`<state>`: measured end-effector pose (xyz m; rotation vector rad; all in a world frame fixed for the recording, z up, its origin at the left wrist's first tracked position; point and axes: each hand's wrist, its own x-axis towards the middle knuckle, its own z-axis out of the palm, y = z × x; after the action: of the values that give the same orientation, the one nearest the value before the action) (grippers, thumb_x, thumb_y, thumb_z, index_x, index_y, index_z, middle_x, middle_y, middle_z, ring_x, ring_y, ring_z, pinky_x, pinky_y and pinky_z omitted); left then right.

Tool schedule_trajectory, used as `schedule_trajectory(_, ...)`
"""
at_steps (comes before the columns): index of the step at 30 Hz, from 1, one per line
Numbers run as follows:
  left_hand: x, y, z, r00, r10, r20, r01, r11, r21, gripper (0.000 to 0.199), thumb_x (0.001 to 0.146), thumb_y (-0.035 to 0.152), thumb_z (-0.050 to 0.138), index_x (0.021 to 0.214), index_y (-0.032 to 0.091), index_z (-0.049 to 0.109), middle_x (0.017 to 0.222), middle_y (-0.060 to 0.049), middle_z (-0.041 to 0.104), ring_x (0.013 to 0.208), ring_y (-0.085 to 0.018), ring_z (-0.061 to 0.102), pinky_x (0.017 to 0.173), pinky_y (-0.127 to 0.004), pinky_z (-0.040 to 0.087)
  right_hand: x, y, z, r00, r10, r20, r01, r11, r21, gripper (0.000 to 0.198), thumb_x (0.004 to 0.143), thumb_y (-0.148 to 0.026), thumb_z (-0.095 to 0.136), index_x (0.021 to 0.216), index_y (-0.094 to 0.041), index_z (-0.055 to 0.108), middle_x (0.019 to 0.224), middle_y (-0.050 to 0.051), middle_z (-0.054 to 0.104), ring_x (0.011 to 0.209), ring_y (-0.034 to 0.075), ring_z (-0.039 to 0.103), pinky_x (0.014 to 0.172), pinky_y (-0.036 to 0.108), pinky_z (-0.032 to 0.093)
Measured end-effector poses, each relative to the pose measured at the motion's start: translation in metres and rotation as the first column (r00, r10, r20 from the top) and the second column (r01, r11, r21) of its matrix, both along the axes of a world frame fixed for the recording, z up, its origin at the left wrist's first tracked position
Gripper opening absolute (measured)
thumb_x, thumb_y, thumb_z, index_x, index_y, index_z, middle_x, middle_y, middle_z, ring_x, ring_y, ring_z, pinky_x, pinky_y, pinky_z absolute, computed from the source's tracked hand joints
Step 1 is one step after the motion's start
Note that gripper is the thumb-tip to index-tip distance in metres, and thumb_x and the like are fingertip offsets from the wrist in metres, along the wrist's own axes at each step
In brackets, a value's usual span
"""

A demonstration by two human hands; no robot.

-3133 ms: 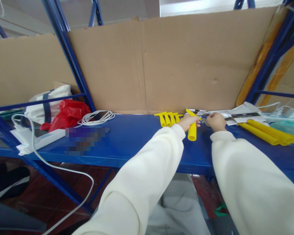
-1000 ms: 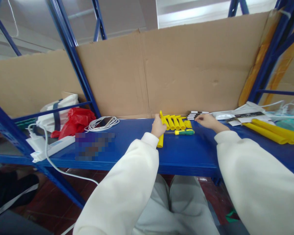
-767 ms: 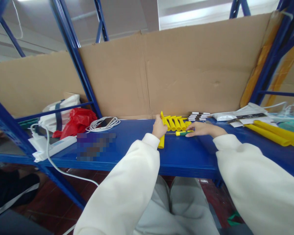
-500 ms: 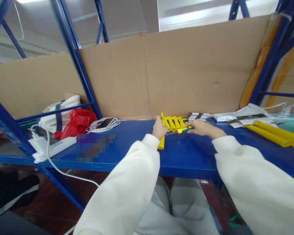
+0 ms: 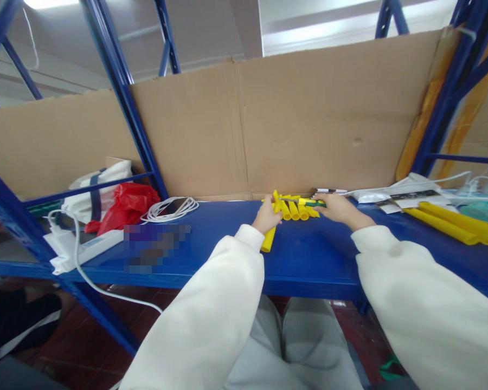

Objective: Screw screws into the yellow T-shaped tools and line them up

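My left hand (image 5: 265,216) is closed around a yellow tube (image 5: 268,240), which leans with its lower end toward me. In my right hand (image 5: 335,207) is a screwdriver (image 5: 308,202) with a yellow and green handle. Its thin shaft points left and reaches the upper end of the held tube; whether the tip is inside I cannot tell. Several short yellow pieces (image 5: 294,212) lie in a row on the blue shelf, between my hands and below the screwdriver. Behind my right hand, a stack of small white and black pieces (image 5: 330,190) is partly hidden.
Longer yellow tubes (image 5: 451,223) and white packets (image 5: 410,189) lie at right. A coiled white cable (image 5: 168,210), red bag (image 5: 132,203) and power strip (image 5: 89,250) are at left. Cardboard (image 5: 317,119) stands behind the blue shelf (image 5: 223,244). Part of another person (image 5: 20,319) shows at far left.
The screwdriver has risen from below the row of yellow pieces to the top of the held tube. My right hand stays on its handle, my left on the tube.
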<state>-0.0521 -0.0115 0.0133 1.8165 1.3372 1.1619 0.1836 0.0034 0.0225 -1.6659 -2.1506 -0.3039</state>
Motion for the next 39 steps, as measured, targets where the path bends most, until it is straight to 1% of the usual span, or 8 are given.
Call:
schedule_trajectory(3, 0.003, -0.001, 0.001, 0.997, -0.029, 0.072, 0.032, 0.998, -0.05, 0.046, 0.082, -0.001, 0.061, 0.122, 0.019, 0.048, 0.144, -0.014, 0.061, 0.064, -0.008, 0.07, 0.055, -0.021, 0.057, 0.0, 0.0, 0.0, 1.0, -0.004, -0.003, 0.004, 1.0, -0.005, 0.036, 0.09, -0.025, 0.064, 0.125, -0.021, 0.073, 0.127, 0.012, 0.076, 0.116, 0.03, 0.071, 0.1, 0.037, 0.052)
schedule_trajectory(7, 0.005, 0.0, -0.001, 0.993, -0.046, 0.11, 0.054, 0.996, -0.069, 0.045, 0.085, 0.0, 0.059, 0.124, 0.018, 0.046, 0.142, -0.015, 0.062, 0.054, -0.005, 0.065, 0.047, -0.018, 0.052, -0.001, 0.0, 0.0, 1.0, -0.003, 0.001, 0.003, 1.0, -0.014, 0.036, 0.091, -0.025, 0.063, 0.125, -0.019, 0.073, 0.128, 0.014, 0.075, 0.117, 0.031, 0.07, 0.1, 0.037, 0.052)
schedule_trajectory(11, 0.003, 0.002, -0.002, 0.993, -0.034, 0.112, 0.039, 0.999, -0.035, 0.046, 0.083, -0.002, 0.06, 0.122, 0.017, 0.048, 0.138, -0.014, 0.064, 0.059, -0.005, 0.066, 0.051, -0.017, 0.053, 0.0, 0.002, -0.003, 1.0, 0.012, 0.004, -0.012, 1.0, -0.001, 0.036, 0.091, -0.027, 0.064, 0.124, -0.019, 0.074, 0.125, 0.013, 0.076, 0.116, 0.03, 0.071, 0.099, 0.036, 0.053)
schedule_trajectory(17, 0.001, 0.002, -0.002, 0.999, 0.027, 0.022, -0.026, 0.999, -0.02, 0.048, 0.08, -0.002, 0.064, 0.121, 0.016, 0.049, 0.127, -0.013, 0.069, 0.058, -0.007, 0.066, 0.053, -0.018, 0.054, 0.005, 0.007, -0.007, 0.997, 0.082, 0.006, -0.083, 0.99, 0.113, 0.032, 0.091, -0.033, 0.064, 0.118, -0.022, 0.076, 0.117, 0.011, 0.079, 0.108, 0.03, 0.074, 0.094, 0.037, 0.056)
schedule_trajectory(25, 0.002, 0.002, -0.004, 0.999, 0.03, 0.017, -0.03, 0.999, -0.023, 0.052, 0.08, 0.001, 0.066, 0.126, 0.017, 0.05, 0.128, -0.012, 0.07, 0.061, -0.01, 0.07, 0.053, -0.02, 0.053, 0.003, 0.004, -0.005, 0.998, 0.061, 0.029, -0.063, 0.993, 0.095, 0.033, 0.091, -0.032, 0.063, 0.12, -0.022, 0.076, 0.119, 0.011, 0.079, 0.109, 0.03, 0.074, 0.093, 0.037, 0.056)
schedule_trajectory(31, 0.0, 0.007, -0.008, 0.999, 0.022, -0.036, -0.022, 1.0, -0.005, 0.05, 0.081, 0.003, 0.065, 0.126, 0.017, 0.049, 0.126, -0.013, 0.071, 0.07, -0.015, 0.074, 0.064, -0.025, 0.058, 0.002, 0.003, -0.004, 0.998, 0.056, 0.013, -0.056, 0.996, 0.068, 0.032, 0.088, -0.029, 0.064, 0.117, -0.02, 0.075, 0.117, 0.013, 0.079, 0.106, 0.03, 0.073, 0.09, 0.036, 0.055)
schedule_trajectory(36, -0.001, 0.009, -0.008, 0.996, 0.047, -0.074, -0.043, 0.997, 0.065, 0.045, 0.079, 0.001, 0.064, 0.119, 0.018, 0.052, 0.131, -0.015, 0.069, 0.099, -0.023, 0.076, 0.087, -0.035, 0.061, 0.0, 0.004, -0.006, 0.996, 0.086, -0.036, -0.082, 0.992, 0.101, 0.023, 0.079, -0.028, 0.069, 0.102, -0.023, 0.071, 0.102, 0.008, 0.079, 0.089, 0.025, 0.072, 0.074, 0.031, 0.052)
schedule_trajectory(39, 0.0, 0.006, -0.005, 0.995, 0.048, -0.085, -0.041, 0.996, 0.083, 0.044, 0.079, 0.0, 0.064, 0.117, 0.019, 0.053, 0.132, -0.015, 0.068, 0.11, -0.026, 0.074, 0.095, -0.041, 0.059, -0.002, 0.002, -0.005, 0.996, 0.064, -0.066, -0.056, 0.991, 0.122, 0.026, 0.076, -0.023, 0.069, 0.102, -0.022, 0.065, 0.094, 0.007, 0.077, 0.078, 0.024, 0.07, 0.066, 0.029, 0.046)
